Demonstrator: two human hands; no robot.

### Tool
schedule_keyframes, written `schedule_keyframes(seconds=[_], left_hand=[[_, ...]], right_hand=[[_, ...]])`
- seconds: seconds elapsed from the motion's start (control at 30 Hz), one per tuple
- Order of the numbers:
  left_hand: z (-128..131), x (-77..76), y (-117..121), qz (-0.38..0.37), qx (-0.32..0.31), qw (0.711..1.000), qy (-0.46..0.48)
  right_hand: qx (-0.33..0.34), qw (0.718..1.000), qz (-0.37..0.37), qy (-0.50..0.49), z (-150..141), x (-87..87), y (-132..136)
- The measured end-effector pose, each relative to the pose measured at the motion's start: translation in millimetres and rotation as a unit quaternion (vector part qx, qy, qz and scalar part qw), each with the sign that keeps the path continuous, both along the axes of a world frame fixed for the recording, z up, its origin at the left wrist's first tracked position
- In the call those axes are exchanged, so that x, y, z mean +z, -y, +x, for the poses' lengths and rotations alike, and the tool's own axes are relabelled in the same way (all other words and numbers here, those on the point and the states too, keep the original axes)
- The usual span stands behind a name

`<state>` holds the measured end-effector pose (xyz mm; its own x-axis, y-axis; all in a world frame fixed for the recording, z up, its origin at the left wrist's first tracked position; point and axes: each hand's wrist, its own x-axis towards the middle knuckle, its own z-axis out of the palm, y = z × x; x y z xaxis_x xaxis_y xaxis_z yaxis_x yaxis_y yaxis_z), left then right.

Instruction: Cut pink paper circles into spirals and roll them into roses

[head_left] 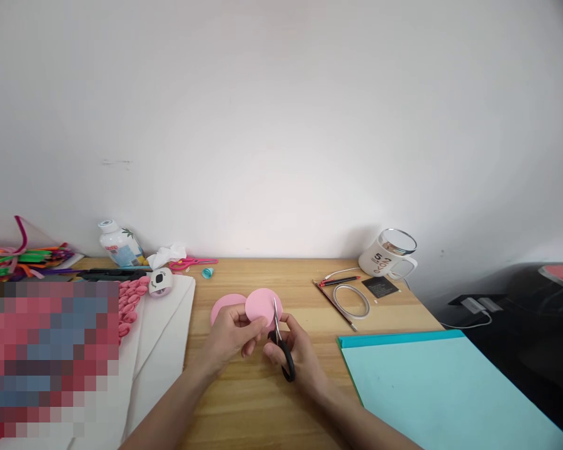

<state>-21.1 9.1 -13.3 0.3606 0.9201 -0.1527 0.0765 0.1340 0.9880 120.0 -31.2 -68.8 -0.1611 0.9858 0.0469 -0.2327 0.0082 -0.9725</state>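
Note:
My left hand (234, 331) pinches a pink paper circle (261, 305) by its lower left edge, just above the wooden table. My right hand (296, 353) is closed around the black handles of a pair of scissors (287, 362), whose metal blades point up and away from me. One blade lies across the front of the circle near its right edge; whether it has cut into the paper I cannot tell. Behind my left hand is a second pink paper circle (226, 302), partly hidden by that hand.
At the left are white sheets (162, 350) and a blurred-out area. Pipe cleaners (32, 257), a white bottle (121, 244) and pink scissors (199, 262) line the wall. Toward the right stand a mug (380, 253), a coiled white cable (366, 306), pencils (335, 306) and light-blue paper (431, 381).

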Motion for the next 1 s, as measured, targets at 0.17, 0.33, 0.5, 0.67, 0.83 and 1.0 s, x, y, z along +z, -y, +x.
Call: schedule_keyframes(seconds=[0.17, 0.33, 0.5, 0.67, 0.83, 1.0], left_hand=[[-0.7, 0.9, -0.3, -0.001, 0.002, 1.000, 0.008], [-0.1, 1.9, 1.8, -0.031, -0.027, 0.998, 0.052], [0.3, -0.2, 1.0, -0.034, -0.042, 0.996, 0.076], [1.3, -3.1, 0.7, -0.018, -0.038, 0.998, 0.056], [3.4, -1.5, 3.1, -0.028, -0.045, 0.997, 0.049], [2.9, 0.1, 3.8, -0.022, -0.043, 0.998, 0.039]], right_hand=[[-0.012, 1.000, -0.004, 0.006, -0.4, -3.7, 0.8], [0.001, 1.000, 0.012, -0.006, -1.3, 0.8, 1.6], [-0.007, 1.000, 0.024, -0.012, -1.8, 1.1, 0.5], [0.000, 0.999, 0.008, -0.033, -2.2, -1.4, 0.4], [0.005, 0.998, 0.034, -0.055, -1.8, -0.9, 0.9], [0.022, 0.996, 0.048, -0.072, -1.8, -1.8, -2.0]])
